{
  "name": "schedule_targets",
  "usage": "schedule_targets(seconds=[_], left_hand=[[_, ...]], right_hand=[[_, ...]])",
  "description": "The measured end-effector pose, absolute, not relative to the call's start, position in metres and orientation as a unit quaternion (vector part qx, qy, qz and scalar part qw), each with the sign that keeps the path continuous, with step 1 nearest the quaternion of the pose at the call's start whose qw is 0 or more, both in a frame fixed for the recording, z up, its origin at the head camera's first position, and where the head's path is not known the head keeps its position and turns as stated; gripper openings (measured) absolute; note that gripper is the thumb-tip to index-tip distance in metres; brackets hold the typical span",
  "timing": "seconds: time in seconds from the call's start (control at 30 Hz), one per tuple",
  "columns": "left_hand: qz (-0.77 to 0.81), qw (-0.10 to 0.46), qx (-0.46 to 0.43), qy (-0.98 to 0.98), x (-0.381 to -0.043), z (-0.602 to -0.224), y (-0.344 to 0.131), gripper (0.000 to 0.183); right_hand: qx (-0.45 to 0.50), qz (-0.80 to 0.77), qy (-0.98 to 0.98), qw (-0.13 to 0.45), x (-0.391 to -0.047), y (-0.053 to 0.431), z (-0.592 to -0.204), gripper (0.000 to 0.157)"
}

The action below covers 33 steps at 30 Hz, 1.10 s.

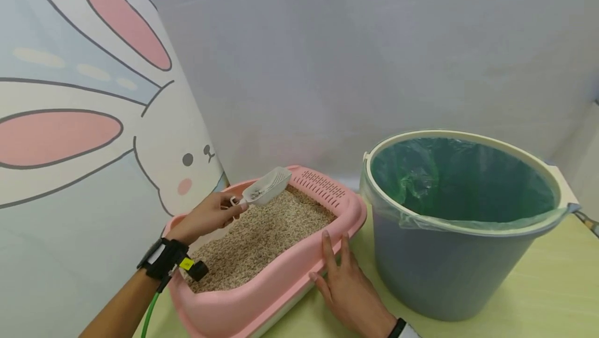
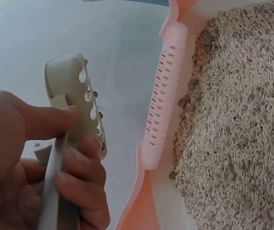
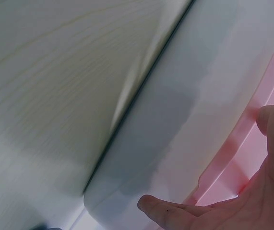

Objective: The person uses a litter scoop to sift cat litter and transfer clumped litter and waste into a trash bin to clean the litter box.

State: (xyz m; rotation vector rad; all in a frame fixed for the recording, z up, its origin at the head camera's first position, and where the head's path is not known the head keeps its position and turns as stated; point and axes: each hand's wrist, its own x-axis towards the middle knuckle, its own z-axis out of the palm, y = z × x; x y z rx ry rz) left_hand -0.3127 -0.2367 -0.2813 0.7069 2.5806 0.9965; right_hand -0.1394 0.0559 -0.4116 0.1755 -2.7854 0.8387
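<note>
My left hand (image 1: 210, 218) grips the handle of a pale slotted litter scoop (image 1: 271, 184), raised above the litter box. A few small bits lie in the scoop's bowl; dark crumbs show along its slots in the left wrist view. Below it, grainy beige litter (image 1: 267, 239) fills the pink litter box (image 1: 262, 288), with some darker clumps along one edge in the left wrist view. My right hand (image 1: 348, 288) rests with spread fingers against the box's near right side. In the right wrist view its fingers touch the pink rim (image 3: 228, 153) above the white base.
To the right stands a large grey bucket (image 1: 435, 270) lined with a green translucent bag (image 1: 482, 177). Both containers are on a light wood-patterned table (image 1: 552, 275). Behind are a grey backdrop (image 1: 374, 57) and a rabbit-print sheet (image 1: 159, 156) at left.
</note>
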Motion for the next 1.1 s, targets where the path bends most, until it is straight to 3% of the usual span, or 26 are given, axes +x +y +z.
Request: schedule_targets(seconds=[0.53,0.87,1.1], left_hand=[[0.218,0.016,0.314,0.924,-0.304,-0.253,-0.223,0.041],[0.240,0.045,0.342,0.908,-0.308,-0.201,-0.182,0.028],[0.251,0.063,0.363,0.895,-0.306,-0.161,-0.135,0.036]], right_hand=[[0.059,0.279,-0.951,0.119,-0.137,0.056,-0.411,0.078],[0.053,0.294,-0.949,0.104,-0.136,0.056,-0.410,0.079],[0.045,0.295,-0.950,0.088,-0.137,0.056,-0.408,0.083]])
